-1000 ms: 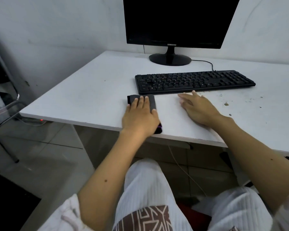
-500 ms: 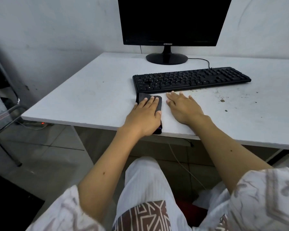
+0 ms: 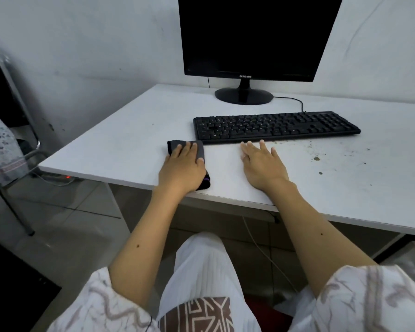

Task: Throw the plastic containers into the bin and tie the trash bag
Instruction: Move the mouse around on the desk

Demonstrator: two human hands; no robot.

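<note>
Your white patterned sleeves point(image 3: 359, 298) and white trousers point(image 3: 201, 267) fill the near edge of the view. Ahead, your left hand point(image 3: 181, 170) lies flat on a folded dark cloth point(image 3: 198, 149) at the front edge of the white tabletop point(image 3: 120, 144), its grip slack, fingers straight and pressing down on the cloth, not curled round it. Your right hand point(image 3: 264, 166) rests palm down on the bare tabletop just beside it, fingers spread and holding nothing. To its right, crumbs and dark specks point(image 3: 318, 159) dot the surface. Past your fingertips sits a black keyboard point(image 3: 276, 125), and behind it a dark Samsung monitor point(image 3: 256, 37) against the wall. A metal-framed chair point(image 3: 17, 116) stands at the left. The plastic containers, bin and trash bag lie outside this view.
</note>
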